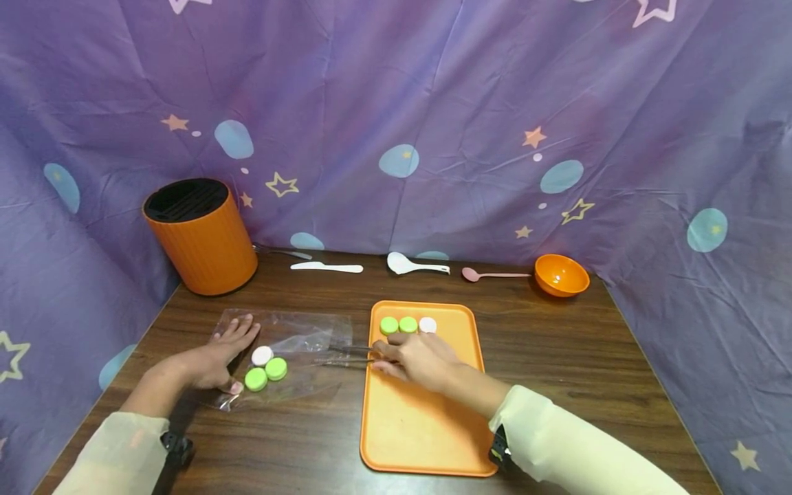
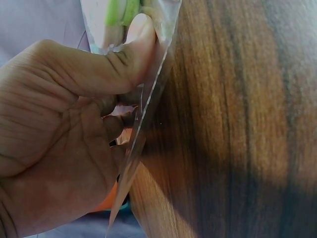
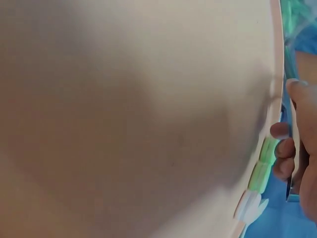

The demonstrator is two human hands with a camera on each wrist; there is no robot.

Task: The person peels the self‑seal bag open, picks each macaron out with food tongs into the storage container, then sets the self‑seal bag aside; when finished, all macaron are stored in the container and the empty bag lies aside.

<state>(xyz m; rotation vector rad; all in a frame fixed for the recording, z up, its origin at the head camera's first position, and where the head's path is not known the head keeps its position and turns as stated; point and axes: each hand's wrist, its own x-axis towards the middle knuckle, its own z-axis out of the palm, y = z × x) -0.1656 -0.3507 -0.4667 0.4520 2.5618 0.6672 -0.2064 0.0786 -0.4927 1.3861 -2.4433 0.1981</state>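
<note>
A clear plastic bag point(image 1: 303, 330) lies flat on the table, with one white and two green bottle caps point(image 1: 276, 369) at its left end. My left hand point(image 1: 216, 357) rests on that end with its fingers spread; the thumb point(image 2: 141, 37) lies against the plastic beside the caps. Above the orange tray point(image 1: 408, 440), my right hand point(image 1: 421, 357) grips metal tweezers point(image 3: 298, 163). Their two prongs point left, apart from each other, and their tips are at the bag's right part. Two green caps point(image 1: 399, 324) and a white cap point(image 1: 427, 324) sit in a row near the tray's far edge.
Along the back lie a fork point(image 1: 284, 251), a white knife point(image 1: 326, 267), a white ladle point(image 1: 414, 265) and a pink spoon point(image 1: 495, 275). An orange knife block point(image 1: 207, 240) stands at the back left, an orange bowl point(image 1: 561, 276) at the back right. A purple curtain point(image 1: 371, 89) surrounds the table.
</note>
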